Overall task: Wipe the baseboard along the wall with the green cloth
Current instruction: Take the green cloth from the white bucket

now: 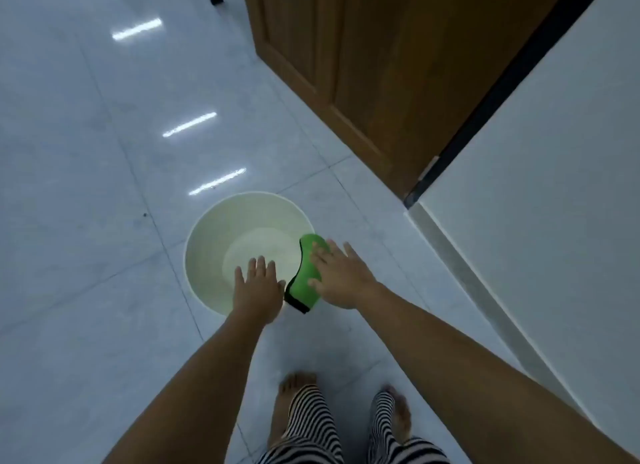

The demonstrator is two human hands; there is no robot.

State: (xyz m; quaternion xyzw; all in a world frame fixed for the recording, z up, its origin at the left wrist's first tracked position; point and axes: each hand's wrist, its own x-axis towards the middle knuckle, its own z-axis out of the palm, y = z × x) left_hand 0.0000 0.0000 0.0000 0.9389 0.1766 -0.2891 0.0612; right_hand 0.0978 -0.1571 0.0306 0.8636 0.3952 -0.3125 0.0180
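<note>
No brand, label or writing can be read on anything in view. The green cloth with a dark bound edge (305, 273) hangs over the right-hand rim of the round pale plastic basin (207, 242), its long axis running from the far rim down toward the person, lower end nearest the feet. The right hand (341, 278) rests on the cloth with fingers spread and fairly straight; whether the thumb grips it I cannot tell. The left hand (256, 290) hovers flat over the near rim of the basin, fingers straight and holding nothing. The glossy white tiled floor (86, 221) lies open to the left and beyond the basin. To the right, the pale baseboard strip (460, 276) runs along the foot of the white wall (554, 186), ending at the brown wooden door (363, 65). Two bare feet in striped trouser legs (311, 425) stand just behind the basin.
</note>
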